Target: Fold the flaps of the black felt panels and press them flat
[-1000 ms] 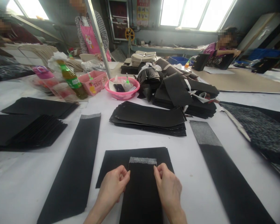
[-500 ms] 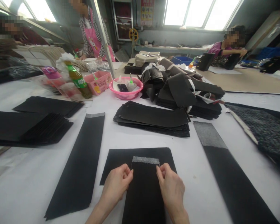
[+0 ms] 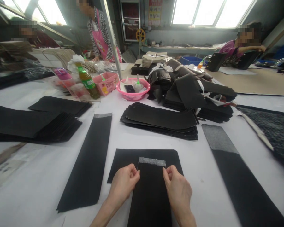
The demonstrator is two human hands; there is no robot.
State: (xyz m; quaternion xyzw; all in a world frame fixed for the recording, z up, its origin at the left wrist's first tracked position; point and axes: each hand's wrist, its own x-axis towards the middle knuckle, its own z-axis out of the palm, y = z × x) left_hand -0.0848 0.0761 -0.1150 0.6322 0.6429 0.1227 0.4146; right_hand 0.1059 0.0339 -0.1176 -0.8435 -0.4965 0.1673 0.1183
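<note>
Your left hand (image 3: 125,181) is nearly closed, thumb and forefinger pinching the left edge of a black strip (image 3: 151,195). Your right hand (image 3: 178,186) has the opposite edge in a matching pinch, its other fingers curled in. The strip lies between your two hands, running back toward you, and its grey end band (image 3: 152,161) sits just past your fingertips. Under that far end, a black sheet (image 3: 132,156) lies flat on the white bench (image 3: 205,201), showing beyond your hands and out to both sides.

Left of your left hand, some long black pieces (image 3: 87,164) lie at a slant, with a grey far edge; farther left is a thick black stack (image 3: 19,121). Right of your right hand lies another long strip (image 3: 243,179) with a wider grey end. Straight ahead of your hands is a pile of black panels (image 3: 158,116), and beyond it, a little left, a pink basin (image 3: 132,97) holding a phone (image 3: 129,89).
</note>
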